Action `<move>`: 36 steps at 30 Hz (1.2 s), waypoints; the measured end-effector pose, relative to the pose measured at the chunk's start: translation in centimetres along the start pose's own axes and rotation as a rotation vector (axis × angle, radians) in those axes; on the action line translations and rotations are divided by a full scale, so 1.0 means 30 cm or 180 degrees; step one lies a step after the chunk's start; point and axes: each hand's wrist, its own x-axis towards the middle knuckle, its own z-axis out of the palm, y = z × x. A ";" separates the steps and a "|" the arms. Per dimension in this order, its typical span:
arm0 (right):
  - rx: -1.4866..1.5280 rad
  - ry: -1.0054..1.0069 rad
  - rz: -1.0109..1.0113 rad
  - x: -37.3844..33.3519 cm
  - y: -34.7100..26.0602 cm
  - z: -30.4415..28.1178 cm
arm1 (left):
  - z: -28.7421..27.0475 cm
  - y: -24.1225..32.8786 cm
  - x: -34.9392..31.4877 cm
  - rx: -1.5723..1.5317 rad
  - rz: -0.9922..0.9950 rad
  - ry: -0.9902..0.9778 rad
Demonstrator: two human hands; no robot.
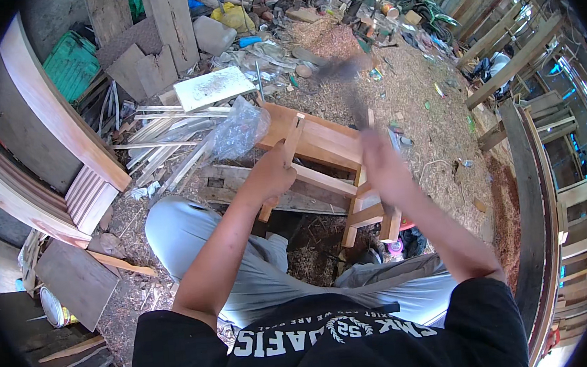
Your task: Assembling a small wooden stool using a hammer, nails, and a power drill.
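In front of my knees lies a small wooden frame [332, 142], like an unfinished stool, with a broad pale panel, rails and short legs. My left hand [275, 172] is closed around a wooden bar [294, 135] at the frame's left end. Above the frame's right side, my right hand [384, 166] wraps the handle of a hammer [345, 69]. Motion smears both the hammer and that hand. The hammer's dark head is raised and apart from the wood. My right hand hides part of the frame's right end.
Thin wood strips [156, 142] and a clear plastic bag [239, 129] lie left of the frame. A white board [213, 88] rests beyond them. Curved wooden furniture parts [52, 99] stand at far left. Sawdust and litter cover the ground [433, 124]. A long timber piece [525, 193] runs along the right.
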 end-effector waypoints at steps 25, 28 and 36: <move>0.1858 -0.0205 0.2151 0.243 -0.225 -0.230 | 0.020 -0.055 0.005 -0.0133 0.0089 0.0110; 0.2482 0.0673 0.1403 0.326 -0.276 -0.325 | 0.010 -0.043 0.001 -0.0169 0.0033 0.0132; 0.0359 -0.1148 0.1082 -0.067 -0.073 0.045 | 0.062 -0.079 0.035 -0.0185 0.0358 0.0452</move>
